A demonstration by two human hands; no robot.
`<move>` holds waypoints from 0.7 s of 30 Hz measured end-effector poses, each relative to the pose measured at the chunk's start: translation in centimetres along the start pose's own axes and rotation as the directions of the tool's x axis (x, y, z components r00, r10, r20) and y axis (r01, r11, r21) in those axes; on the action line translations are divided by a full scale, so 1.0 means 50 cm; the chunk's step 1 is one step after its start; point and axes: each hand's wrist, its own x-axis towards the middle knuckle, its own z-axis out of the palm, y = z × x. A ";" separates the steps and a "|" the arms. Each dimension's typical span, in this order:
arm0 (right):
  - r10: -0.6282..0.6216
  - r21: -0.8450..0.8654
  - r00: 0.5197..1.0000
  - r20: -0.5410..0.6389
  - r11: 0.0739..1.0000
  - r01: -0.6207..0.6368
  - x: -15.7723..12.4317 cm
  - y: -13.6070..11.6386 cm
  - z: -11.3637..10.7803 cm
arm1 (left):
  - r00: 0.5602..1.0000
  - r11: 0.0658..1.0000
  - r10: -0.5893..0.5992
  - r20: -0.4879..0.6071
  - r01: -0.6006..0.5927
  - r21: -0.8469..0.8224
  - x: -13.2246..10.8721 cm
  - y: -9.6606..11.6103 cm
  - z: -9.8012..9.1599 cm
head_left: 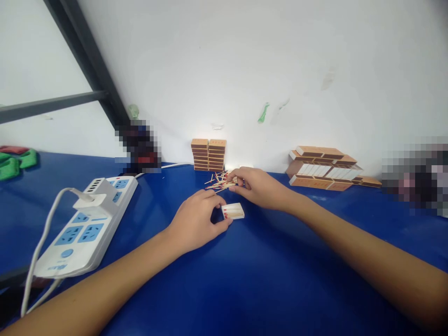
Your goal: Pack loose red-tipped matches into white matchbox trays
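Observation:
My left hand (198,219) grips the left end of a small white matchbox tray (238,208) between thumb and fingers. A few red-tipped matches (234,214) lie inside the tray, on the blue table. Just behind it is a loose pile of matches (217,181), heads pointing various ways. My right hand (254,186) reaches into the right side of this pile, thumb and fingers bent close together at the matches. What sits between those fingertips is too small to make out clearly.
Two stacks of closed matchboxes (208,156) stand against the wall. More matchboxes (320,169) are piled to the right. A white power strip (101,233) with a plugged-in adapter and cable lies on the left. Green and red objects (17,161) sit at the far left.

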 end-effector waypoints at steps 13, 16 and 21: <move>0.047 -0.081 0.982 0.185 0.996 -0.033 0.038 -0.005 -0.010 | 0.998 0.997 0.061 -0.005 -0.061 0.042 -0.007 -0.002 0.000; 0.058 -0.094 0.973 0.224 0.995 -0.038 0.011 -0.014 -0.018 | 0.996 0.995 0.088 -0.013 -0.087 0.046 -0.008 -0.001 0.002; 0.080 -0.138 0.972 0.221 0.989 -0.050 -0.063 -0.010 -0.028 | 0.995 0.993 0.104 0.012 -0.104 0.047 -0.015 0.008 0.008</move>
